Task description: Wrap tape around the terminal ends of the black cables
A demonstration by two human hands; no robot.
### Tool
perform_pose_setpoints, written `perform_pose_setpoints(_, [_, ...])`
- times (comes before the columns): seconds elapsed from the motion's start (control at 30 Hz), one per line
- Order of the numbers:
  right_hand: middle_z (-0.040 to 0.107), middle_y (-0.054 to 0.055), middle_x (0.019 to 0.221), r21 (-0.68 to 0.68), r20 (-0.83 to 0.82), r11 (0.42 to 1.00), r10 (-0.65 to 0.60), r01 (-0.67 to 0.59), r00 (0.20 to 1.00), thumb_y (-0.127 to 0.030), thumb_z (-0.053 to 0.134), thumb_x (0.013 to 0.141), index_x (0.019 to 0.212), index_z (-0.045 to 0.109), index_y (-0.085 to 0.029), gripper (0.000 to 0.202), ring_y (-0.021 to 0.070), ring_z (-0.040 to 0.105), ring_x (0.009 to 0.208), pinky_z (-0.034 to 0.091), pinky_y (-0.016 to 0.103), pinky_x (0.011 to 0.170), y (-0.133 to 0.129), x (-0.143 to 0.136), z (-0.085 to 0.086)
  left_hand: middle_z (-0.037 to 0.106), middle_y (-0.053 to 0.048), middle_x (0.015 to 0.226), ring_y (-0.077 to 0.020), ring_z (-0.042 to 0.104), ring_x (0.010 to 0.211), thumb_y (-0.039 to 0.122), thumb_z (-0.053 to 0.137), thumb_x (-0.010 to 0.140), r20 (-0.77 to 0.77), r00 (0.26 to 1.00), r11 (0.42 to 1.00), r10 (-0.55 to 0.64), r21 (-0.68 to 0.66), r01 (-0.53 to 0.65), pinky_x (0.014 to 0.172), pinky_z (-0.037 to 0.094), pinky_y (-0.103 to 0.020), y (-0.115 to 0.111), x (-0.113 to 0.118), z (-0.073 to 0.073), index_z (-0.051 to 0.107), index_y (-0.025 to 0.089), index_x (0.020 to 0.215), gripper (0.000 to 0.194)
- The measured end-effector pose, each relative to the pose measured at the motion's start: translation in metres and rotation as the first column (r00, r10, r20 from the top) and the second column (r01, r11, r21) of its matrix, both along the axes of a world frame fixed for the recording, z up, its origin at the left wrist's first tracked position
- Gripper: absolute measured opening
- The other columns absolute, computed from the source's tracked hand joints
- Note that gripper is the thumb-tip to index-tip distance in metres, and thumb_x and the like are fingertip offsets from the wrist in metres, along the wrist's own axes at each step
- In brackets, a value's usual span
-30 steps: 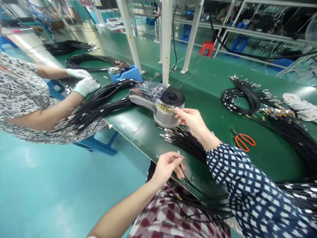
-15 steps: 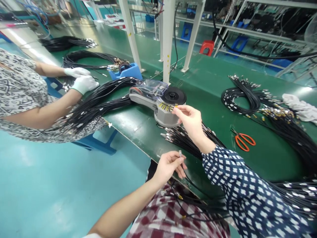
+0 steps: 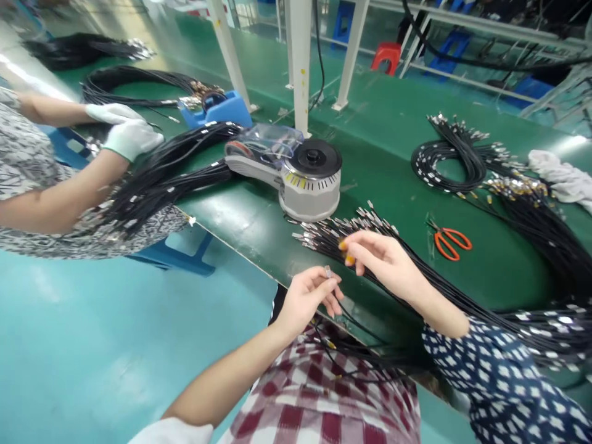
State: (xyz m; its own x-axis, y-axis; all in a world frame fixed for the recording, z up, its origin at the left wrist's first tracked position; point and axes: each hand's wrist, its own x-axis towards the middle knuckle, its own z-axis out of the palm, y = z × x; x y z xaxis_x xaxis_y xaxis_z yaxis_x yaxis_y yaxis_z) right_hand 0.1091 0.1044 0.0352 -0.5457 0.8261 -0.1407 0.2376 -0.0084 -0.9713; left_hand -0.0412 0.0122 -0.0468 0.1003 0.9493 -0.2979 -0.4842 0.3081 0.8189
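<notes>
My left hand [image 3: 311,295], near the table's front edge, pinches a black cable [image 3: 354,320] just below its small silver metal connector [image 3: 328,272], which points up. The cable runs down toward my lap. My right hand [image 3: 382,259] is just right of it, over a bundle of black cables [image 3: 333,233] with metal ends. Its fingers are curled, with small yellow tape pieces [image 3: 350,260] at the fingertips. Behind the bundle stands a round grey tape dispenser [image 3: 309,200] with a black disc on top and yellow strips in some of its rim slots.
Orange-handled cutters [image 3: 451,242] lie to the right. Coiled cables [image 3: 419,163] and a white cloth [image 3: 559,179] are farther right. On the left, a co-worker's gloved hands [image 3: 132,135] are beside more cables and a blue tape holder [image 3: 229,111]. White posts [image 3: 300,68] rise behind the dispenser.
My right hand has moved from the dispenser's rim down and right, near my left hand, with yellow pieces at its fingertips. Fewer yellow strips show on the rim. The view has shifted.
</notes>
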Motion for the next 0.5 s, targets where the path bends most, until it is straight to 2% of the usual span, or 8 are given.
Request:
perform_pose_setpoints(0.1, [0.065,0.002,0.073,0.02,0.201,0.994,0.1,-0.106,0.975,-0.051,0.044,0.099,0.083,0.069,-0.016,0.046,0.0104,0.055,0.058,0.046,0.023,0.057,-0.013,0.027,-0.009,0.069,-0.003,0.07,-0.011,0.063,0.048,0.036,0.071,0.085,-0.052,0.999,0.999,-0.004,0.039,0.006,0.045,0.047,-0.02,0.0,0.0,0.008,0.062,0.012,0.093,0.027])
perform_pose_setpoints(0.27, [0.065,0.002,0.071,0.054,0.363,0.984,0.141,-0.171,0.921,-0.054,0.039,0.1,0.081,0.071,-0.018,0.052,0.0119,0.056,0.059,0.041,0.024,0.055,-0.024,0.039,-0.009,0.068,-0.001,0.07,-0.0087,0.06,0.049,0.033,0.073,0.083,-0.183,0.982,0.996,-0.053,0.055,0.064,0.047,0.047,-0.019,0.004,0.004,0.017,0.065,0.013,0.094,0.025])
perform_pose_setpoints(0.4, [0.065,0.001,0.067,0.092,0.342,0.984,0.114,-0.154,0.933,-0.055,0.041,0.099,0.077,0.072,-0.02,0.051,0.0122,0.056,0.055,0.038,0.025,0.053,-0.027,0.04,-0.016,0.067,0.0,0.066,-0.0075,0.057,0.045,0.032,0.074,0.083,-0.254,0.966,0.997,-0.048,0.046,0.061,0.045,0.045,-0.019,0.002,0.007,0.019,0.064,0.014,0.079,0.021])
perform_pose_setpoints(0.5, [0.065,0.001,0.065,0.04,0.242,0.997,0.047,-0.059,0.969,-0.059,0.039,0.099,0.081,0.074,-0.02,0.055,0.0131,0.059,0.055,0.042,0.025,0.057,-0.031,0.041,-0.032,0.067,0.0,0.065,-0.0073,0.056,0.042,0.032,0.073,0.083,-0.254,0.967,0.999,-0.011,0.041,0.022,0.042,0.044,-0.019,0.001,0.009,0.018,0.064,0.014,0.077,0.021])
